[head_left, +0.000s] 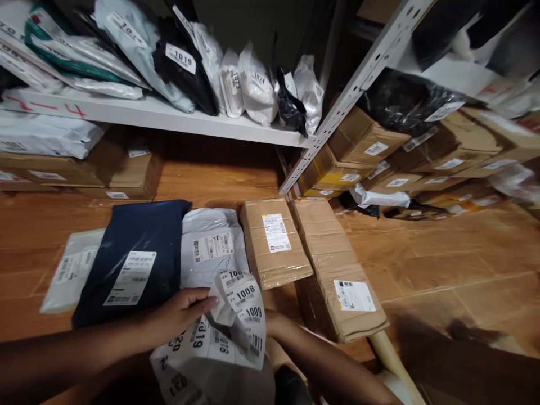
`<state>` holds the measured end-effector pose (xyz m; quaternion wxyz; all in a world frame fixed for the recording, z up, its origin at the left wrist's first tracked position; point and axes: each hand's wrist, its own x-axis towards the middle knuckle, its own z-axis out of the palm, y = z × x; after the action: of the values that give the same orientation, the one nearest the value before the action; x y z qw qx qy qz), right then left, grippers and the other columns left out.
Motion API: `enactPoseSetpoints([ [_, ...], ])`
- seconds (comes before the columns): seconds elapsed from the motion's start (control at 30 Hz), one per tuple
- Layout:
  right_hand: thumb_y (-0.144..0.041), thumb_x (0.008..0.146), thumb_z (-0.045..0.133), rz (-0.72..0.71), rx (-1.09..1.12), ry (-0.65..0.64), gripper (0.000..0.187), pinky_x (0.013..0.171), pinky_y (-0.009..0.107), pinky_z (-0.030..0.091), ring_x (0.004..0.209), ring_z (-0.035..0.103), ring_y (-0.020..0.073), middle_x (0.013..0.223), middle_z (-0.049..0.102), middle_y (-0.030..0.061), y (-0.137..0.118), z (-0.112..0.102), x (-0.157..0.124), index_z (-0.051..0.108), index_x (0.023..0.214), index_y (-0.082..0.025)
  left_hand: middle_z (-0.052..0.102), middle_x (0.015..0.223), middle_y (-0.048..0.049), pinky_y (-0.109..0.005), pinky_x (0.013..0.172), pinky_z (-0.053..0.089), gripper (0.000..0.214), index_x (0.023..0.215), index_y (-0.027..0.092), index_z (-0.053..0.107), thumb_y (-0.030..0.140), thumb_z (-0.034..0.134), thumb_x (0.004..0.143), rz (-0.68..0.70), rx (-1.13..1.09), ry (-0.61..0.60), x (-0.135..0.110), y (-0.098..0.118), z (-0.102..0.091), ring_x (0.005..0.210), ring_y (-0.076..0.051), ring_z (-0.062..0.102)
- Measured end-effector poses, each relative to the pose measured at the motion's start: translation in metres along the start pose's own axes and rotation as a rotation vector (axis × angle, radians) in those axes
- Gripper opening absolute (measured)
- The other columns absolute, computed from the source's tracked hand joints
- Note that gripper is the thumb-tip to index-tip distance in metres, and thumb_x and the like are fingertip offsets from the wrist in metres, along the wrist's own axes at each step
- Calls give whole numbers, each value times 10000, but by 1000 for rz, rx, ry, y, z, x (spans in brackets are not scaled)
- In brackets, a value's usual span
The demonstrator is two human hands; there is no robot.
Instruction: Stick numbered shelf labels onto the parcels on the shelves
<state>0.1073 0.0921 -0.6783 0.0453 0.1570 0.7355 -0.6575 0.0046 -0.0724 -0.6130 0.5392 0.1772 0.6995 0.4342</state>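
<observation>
My left hand (179,315) pinches the curled top edge of a white sheet of numbered labels (236,332), printed 1008, 1009, 1011 and more. My right hand (274,326) is mostly hidden behind that sheet and seems to hold it from the right side; its fingers do not show. Just beyond the sheet, parcels lie on the wooden floor: a dark blue mailer bag (139,259), a grey mailer bag (211,244), a small brown box (274,242) and a long brown box (337,264).
A clear plastic bag (70,270) lies left of the blue mailer. A white shelf (169,115) above holds numbered bags such as 1019. Stacked cardboard boxes (379,152) fill the right shelving behind a slanted metal upright (337,112). More boxes (126,169) sit under the left shelf.
</observation>
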Motion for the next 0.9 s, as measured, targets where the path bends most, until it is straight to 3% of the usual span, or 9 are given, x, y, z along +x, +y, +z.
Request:
enactPoseSetpoints([
  [0.07,-588,850,461,52,104,-11,498,593,282,512,595,610,140,662,647,-10,-6,-15,-13,668,778,-141,677,748,-6,-273,698,449,429,779,181,669,578,507,768,-30,-62,-27,4,-10,3,722,-179,571],
  [0.13,-636,853,374,115,261,-4,554,673,313,515,715,641,171,774,687,25,-15,-29,-16,680,920,-180,705,816,-22,-296,763,457,438,823,179,682,580,518,758,-54,-72,-64,10,-18,9,786,-201,597],
  [0.23,-564,778,578,139,354,11,443,748,311,489,817,630,173,892,689,28,-24,-37,-18,650,1034,-210,716,808,-21,-309,794,454,433,789,172,686,576,548,716,-68,-63,-63,21,-25,19,805,-220,602],
  [0.3,-443,679,727,123,314,55,385,724,284,468,766,605,153,849,675,9,-23,-33,-22,654,970,-201,706,742,-18,-307,743,461,423,736,163,677,567,570,674,-90,-69,-50,28,-26,24,755,-222,600],
  [0.5,-415,665,727,226,523,135,423,672,268,457,715,591,144,830,652,-14,-18,-11,-36,578,1014,-228,682,814,-8,-287,747,452,395,833,174,642,516,646,635,34,-136,139,35,-11,35,812,-206,591],
  [0.6,-510,728,628,315,633,163,392,688,293,474,760,619,176,855,670,11,-19,-7,-40,577,995,-227,622,631,9,-289,657,439,383,670,165,618,540,662,605,3,-131,154,38,-7,40,671,-182,554],
  [0.7,-567,761,549,343,652,211,392,692,310,484,800,631,200,872,677,28,-17,-5,-42,594,947,-225,649,656,-6,-307,685,438,384,690,158,657,535,646,619,-12,-175,131,40,-7,45,683,-187,559],
  [0.9,-436,690,700,279,690,248,350,645,264,453,675,588,145,756,643,-20,-8,-4,-44,587,933,-212,693,744,-35,-323,733,448,353,755,146,680,475,638,634,-23,-202,174,43,-8,56,737,-208,595],
])
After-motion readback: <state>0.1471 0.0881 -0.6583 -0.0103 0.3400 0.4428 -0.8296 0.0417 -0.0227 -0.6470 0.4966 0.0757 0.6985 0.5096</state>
